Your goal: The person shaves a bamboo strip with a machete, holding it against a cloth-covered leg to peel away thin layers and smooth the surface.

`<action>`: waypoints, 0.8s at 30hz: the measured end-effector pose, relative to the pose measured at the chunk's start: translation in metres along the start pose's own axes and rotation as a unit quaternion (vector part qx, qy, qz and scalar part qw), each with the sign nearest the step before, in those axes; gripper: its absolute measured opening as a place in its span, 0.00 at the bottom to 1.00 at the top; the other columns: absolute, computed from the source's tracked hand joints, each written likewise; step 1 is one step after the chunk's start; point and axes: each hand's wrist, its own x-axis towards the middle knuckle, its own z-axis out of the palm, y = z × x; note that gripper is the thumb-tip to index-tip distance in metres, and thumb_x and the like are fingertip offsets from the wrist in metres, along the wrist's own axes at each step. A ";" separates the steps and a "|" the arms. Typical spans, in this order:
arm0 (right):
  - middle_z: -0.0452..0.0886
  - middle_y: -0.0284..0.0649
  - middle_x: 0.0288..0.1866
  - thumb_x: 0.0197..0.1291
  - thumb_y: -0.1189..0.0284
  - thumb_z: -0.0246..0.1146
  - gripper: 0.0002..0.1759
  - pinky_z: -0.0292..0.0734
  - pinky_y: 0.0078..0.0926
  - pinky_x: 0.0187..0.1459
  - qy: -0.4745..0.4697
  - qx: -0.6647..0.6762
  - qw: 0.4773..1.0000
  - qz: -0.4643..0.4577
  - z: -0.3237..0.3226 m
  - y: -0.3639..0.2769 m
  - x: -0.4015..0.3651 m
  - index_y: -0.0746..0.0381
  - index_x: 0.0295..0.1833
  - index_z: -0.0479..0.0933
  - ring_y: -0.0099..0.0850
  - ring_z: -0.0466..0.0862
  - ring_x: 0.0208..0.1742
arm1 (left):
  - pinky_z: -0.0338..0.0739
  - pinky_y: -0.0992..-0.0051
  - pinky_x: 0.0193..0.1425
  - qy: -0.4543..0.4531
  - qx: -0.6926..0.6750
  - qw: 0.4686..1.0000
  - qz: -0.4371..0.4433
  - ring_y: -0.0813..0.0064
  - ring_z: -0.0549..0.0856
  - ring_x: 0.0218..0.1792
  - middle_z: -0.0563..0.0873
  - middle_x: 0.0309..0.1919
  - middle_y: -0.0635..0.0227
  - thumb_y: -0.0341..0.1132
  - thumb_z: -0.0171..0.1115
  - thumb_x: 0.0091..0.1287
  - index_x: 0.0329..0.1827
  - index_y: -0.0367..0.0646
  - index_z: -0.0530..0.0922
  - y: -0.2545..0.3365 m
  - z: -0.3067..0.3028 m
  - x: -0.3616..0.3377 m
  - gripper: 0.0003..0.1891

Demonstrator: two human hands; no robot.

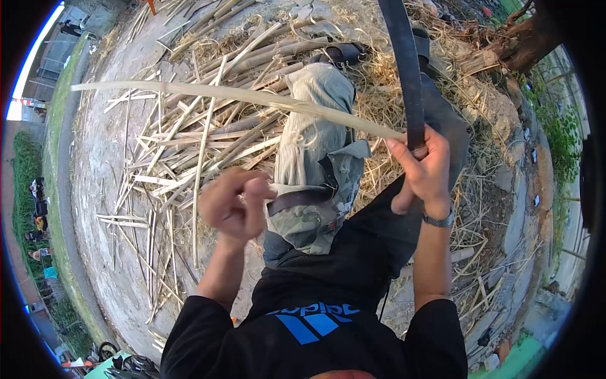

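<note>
My right hand (426, 165) is closed round the lower end of a long dark blade, seemingly a machete (407, 69), which points away from me. Its thumb also presses on one end of a pale bamboo strip (252, 96). The strip stretches left across the view, over a cloth-wrapped leg. My left hand (235, 203) is raised left of that leg, somewhat blurred, its fingers loosely curled with the thumb apart. I see nothing in it, and it is apart from the strip.
Split bamboo pieces (183, 148) lie in a heap on the concrete ground ahead and to the left. Curly shavings (379, 167) surround my legs. A tree trunk (527, 44) and broken rubble (492, 120) are at the right. Grass (60, 183) borders the concrete on the left.
</note>
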 end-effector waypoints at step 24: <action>0.81 0.37 0.22 0.70 0.60 0.73 0.15 0.76 0.36 0.24 -0.029 -0.219 0.962 -0.159 0.075 0.005 -0.013 0.61 0.43 0.81 0.37 0.84 0.21 | 0.63 0.75 0.25 -0.212 0.016 0.900 -0.381 0.85 0.69 0.21 0.77 0.17 0.71 0.37 0.63 0.81 0.43 0.34 0.82 -0.024 0.030 -0.004 0.13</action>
